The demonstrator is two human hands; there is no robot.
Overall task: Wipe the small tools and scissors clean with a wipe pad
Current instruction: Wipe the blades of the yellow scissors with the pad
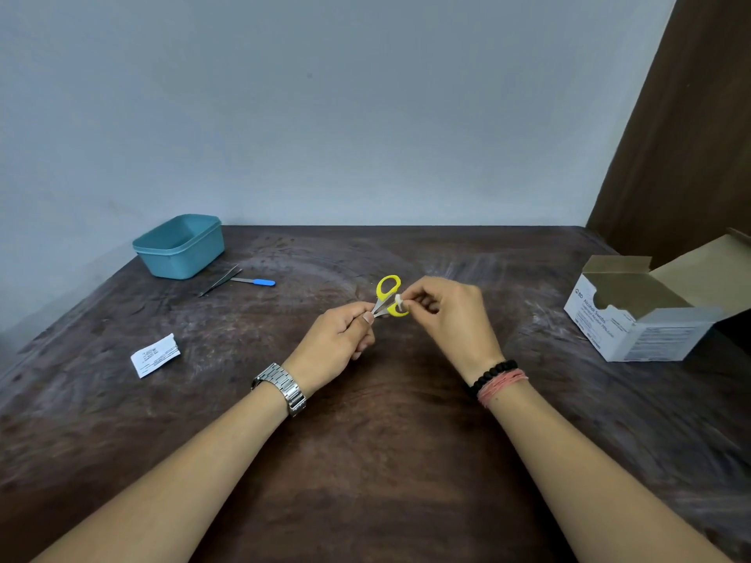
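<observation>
Small scissors (387,289) with yellow handle loops are held above the middle of the dark wooden table. My left hand (339,337) grips them by the metal blades, whose tips are hidden in my fingers. My right hand (447,308) pinches a small white wipe pad (400,301) against the lower yellow handle loop. Metal tweezers (219,280) and a small tool with a blue handle (257,282) lie on the table at the back left.
A teal plastic tub (179,246) stands at the back left corner near the wall. A torn white wipe packet (155,355) lies on the left. An open box of alcohol swabs (646,314) sits at the right edge.
</observation>
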